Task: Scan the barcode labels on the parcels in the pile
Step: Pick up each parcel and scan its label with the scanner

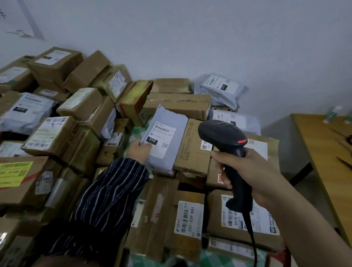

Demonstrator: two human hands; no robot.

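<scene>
My left hand [139, 151] grips the grey mailer [169, 121] by its lower left edge, thumb on top just beside the black patch on its label [162, 139]. The mailer lies tilted on the pile [60, 132], against a brown box [191, 149]. My right hand [246, 174] is wrapped round the scanner [224, 137] handle, its head aimed toward the label.

I judge 3 risks. The soft mailer may sag and bend the barcode. The box's own small label sits near and could be read instead. The cable [253, 243] hangs over the front boxes and may catch.

My left fingers are hidden under the mailer, so I cannot tell how they lie. My trigger finger and the scanner's window face away, and I see no beam. The barcode is too blurred to read.
</scene>
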